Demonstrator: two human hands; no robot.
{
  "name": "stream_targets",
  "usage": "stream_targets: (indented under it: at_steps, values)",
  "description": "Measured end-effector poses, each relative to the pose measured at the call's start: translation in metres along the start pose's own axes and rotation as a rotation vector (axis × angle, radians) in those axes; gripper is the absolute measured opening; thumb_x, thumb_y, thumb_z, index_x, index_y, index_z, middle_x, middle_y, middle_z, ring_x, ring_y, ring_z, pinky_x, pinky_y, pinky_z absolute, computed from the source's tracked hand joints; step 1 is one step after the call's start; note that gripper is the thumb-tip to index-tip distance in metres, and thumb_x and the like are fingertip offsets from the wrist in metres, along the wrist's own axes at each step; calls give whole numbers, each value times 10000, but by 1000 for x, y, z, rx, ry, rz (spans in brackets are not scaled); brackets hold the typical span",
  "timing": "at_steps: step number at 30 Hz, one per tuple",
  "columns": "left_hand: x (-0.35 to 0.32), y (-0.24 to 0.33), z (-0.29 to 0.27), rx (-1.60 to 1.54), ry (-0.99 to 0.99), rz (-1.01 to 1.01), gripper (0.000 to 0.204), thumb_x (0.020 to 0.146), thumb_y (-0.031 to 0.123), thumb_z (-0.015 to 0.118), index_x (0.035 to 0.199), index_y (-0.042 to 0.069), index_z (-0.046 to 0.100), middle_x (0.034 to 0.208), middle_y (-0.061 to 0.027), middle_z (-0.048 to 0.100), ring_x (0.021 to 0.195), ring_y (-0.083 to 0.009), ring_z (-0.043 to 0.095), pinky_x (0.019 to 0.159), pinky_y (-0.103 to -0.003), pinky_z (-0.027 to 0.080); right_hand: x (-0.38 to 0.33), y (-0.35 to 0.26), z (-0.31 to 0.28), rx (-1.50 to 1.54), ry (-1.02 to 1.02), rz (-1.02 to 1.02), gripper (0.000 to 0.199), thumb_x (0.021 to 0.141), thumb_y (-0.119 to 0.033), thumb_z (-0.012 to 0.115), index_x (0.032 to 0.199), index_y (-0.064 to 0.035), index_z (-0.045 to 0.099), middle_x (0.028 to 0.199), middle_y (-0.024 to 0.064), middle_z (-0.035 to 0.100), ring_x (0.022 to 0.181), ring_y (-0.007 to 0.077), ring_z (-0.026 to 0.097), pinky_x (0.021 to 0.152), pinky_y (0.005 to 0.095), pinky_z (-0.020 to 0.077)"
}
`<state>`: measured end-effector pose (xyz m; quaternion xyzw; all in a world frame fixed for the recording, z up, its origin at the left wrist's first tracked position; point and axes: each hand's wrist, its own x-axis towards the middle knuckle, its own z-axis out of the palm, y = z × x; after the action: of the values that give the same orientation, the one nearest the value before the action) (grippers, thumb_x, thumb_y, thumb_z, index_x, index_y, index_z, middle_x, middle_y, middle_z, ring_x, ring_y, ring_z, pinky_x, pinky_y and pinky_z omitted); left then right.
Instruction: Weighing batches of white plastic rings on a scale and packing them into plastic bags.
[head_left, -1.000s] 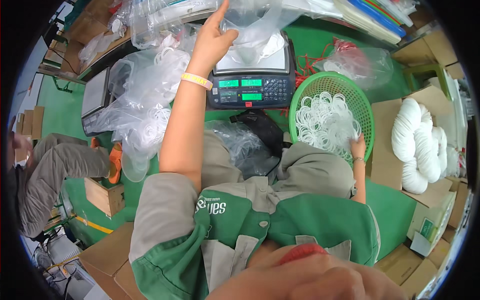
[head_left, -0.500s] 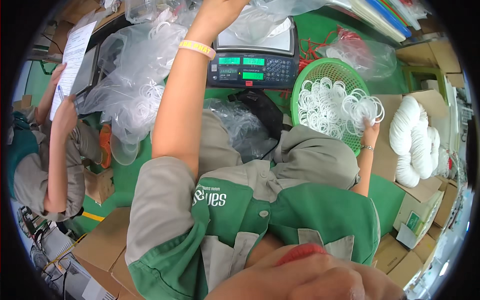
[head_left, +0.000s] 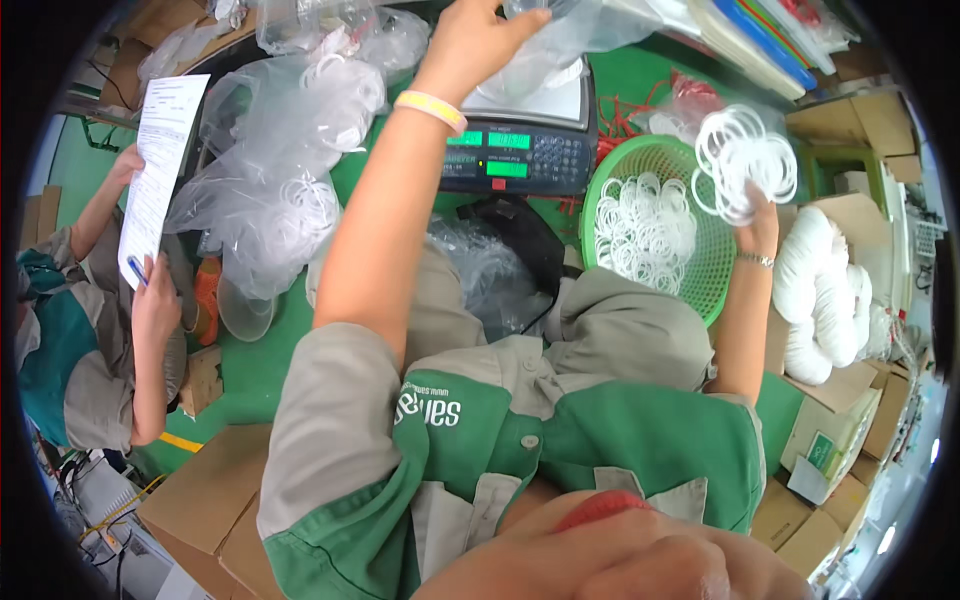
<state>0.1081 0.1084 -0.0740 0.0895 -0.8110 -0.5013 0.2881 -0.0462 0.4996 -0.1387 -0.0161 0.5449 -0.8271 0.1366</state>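
We're lifting a bunch of thin white rings [head_left: 745,165] out of the round green plastic basket [head_left: 716,272], right hand [head_left: 758,224] gripping it, so it's parting from the pile [head_left: 645,228]. Our left hand [head_left: 472,45] is touching the clear plastic bag [head_left: 600,28]; grip unclear.

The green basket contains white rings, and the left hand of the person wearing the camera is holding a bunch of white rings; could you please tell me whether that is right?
Not quite: the head view shows the right hand, not the left hand, holding the bunch of white rings. The green basket does contain white rings.
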Motion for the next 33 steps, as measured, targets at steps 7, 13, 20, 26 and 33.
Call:
stream_targets:
  at_steps: [7, 13, 20, 26, 33]
  values:
    - [1, -25, 5, -32, 94, 143, 682, 672, 145, 579, 1272, -56, 324, 1308, -229, 355, 1243, -324, 312, 1046, -349, 223, 39, 5, 215, -21, -322, -136, 410, 745, 91, 540, 1131, 12, 428, 1059, 126, 555, 955, 250, 561, 794, 350, 477]
    - [-10, 9, 8, -113, -5, 83, 720, 688, 75, 558, 1315, -54, 228, 1355, -248, 252, 1264, -322, 264, 1020, -327, 270, 46, 77, 291, -376, -455, 189, 388, 799, -31, 486, 1172, 41, 406, 1048, 128, 545, 958, 241, 549, 796, 340, 473]
    - [-25, 2, -1, 7, -3, 168, 736, 672, 46, 515, 1309, -97, 174, 1368, -276, 184, 1228, -337, 321, 958, -364, 345, 96, 152, 264, -1041, -582, -131, 348, 832, -95, 473, 1148, 47, 447, 1052, 114, 552, 935, 193, 541, 769, 294, 454]
    - [-16, -7, -2, -83, 156, 163, 715, 703, 43, 499, 1327, -61, 166, 1352, -325, 153, 1188, -399, 350, 949, -376, 353, 158, 118, 257, -1384, -638, -318, 335, 860, -149, 462, 1128, 52, 482, 1056, 103, 558, 915, 152, 535, 745, 255, 438]
    - [-27, 8, -25, -157, 20, -35, 722, 723, 47, 509, 1372, 124, 203, 1345, -351, 115, 1073, -434, 456, 892, -390, 405, 68, 51, 286, -1020, -822, -165, 316, 891, -186, 461, 1105, 40, 516, 1081, 92, 553, 947, 131, 518, 806, 256, 409]
